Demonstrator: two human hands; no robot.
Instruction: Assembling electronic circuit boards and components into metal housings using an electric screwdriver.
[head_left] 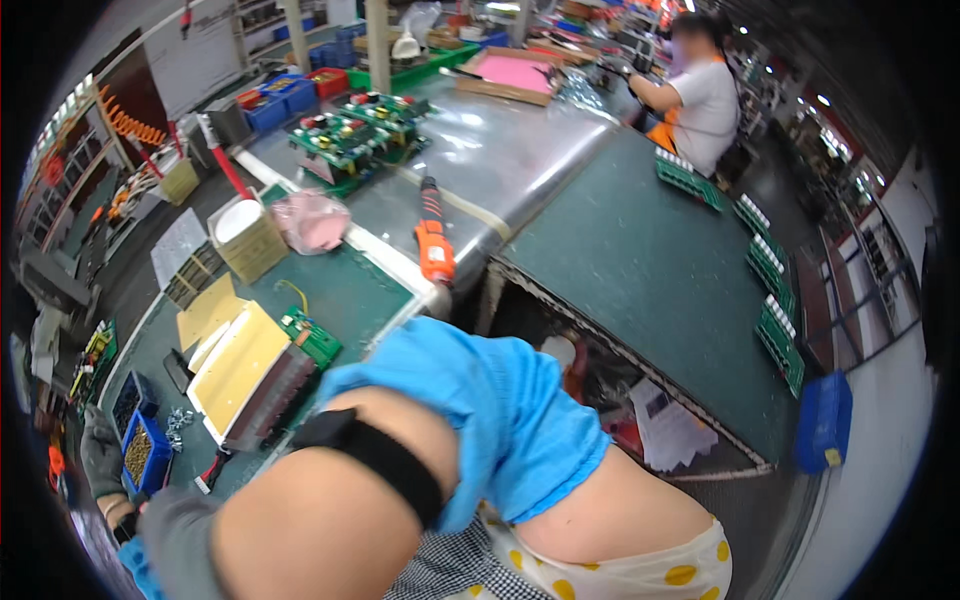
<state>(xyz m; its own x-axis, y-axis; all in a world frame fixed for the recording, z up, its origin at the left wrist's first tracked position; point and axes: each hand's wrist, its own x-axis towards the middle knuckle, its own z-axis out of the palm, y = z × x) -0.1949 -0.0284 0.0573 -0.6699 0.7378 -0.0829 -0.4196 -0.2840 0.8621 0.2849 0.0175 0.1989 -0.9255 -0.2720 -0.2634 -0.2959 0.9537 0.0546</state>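
My left hand (101, 458), in a grey glove, is at the far left beside a blue bin of small brass-coloured screws (143, 455). Its fingers are too small and unclear to read. My right arm, with a black strap round it, reaches across the bottom of the view to the lower left. The grey-gloved right hand (180, 540) is blurred there, its fingers hidden. A dark bin (128, 397) adjoins the screw bin, and loose silver hardware (178, 425) lies beside them. Close by rests a metal-sided unit with a yellow sheet (240, 375) and a small green circuit board (312, 338).
An orange power screwdriver (435, 245) lies at the bench edge. Behind it sit assembled circuit boards (360, 135), pink material in a plastic bag (315, 222) and a box (245, 240). More green boards (688, 180) line the right table's edge. A co-worker (700, 100) is at the far right.
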